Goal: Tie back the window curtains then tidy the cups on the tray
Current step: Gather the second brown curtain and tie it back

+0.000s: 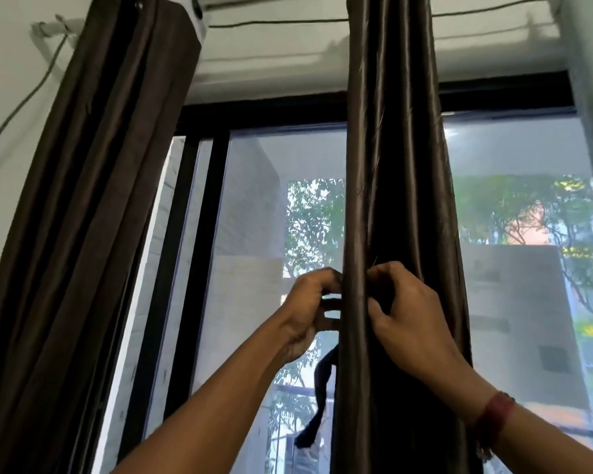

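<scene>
A dark brown satin curtain (397, 186) hangs gathered into a narrow column in front of the window. My left hand (310, 311) reaches round its left edge, fingers curled behind the fabric, holding a dark tie-back strip (317, 401) whose loose end dangles below. My right hand (407, 311) pinches the front folds of the same curtain at the same height. A second brown curtain (93, 206) hangs bunched at the left wall. Cups and tray are out of view.
A black-framed sliding window (213, 206) fills the background, with trees and buildings outside. A white pelmet and curtain rail (288, 39) run across the top. A grey cable (25, 94) runs down the left wall. A red band circles my right wrist.
</scene>
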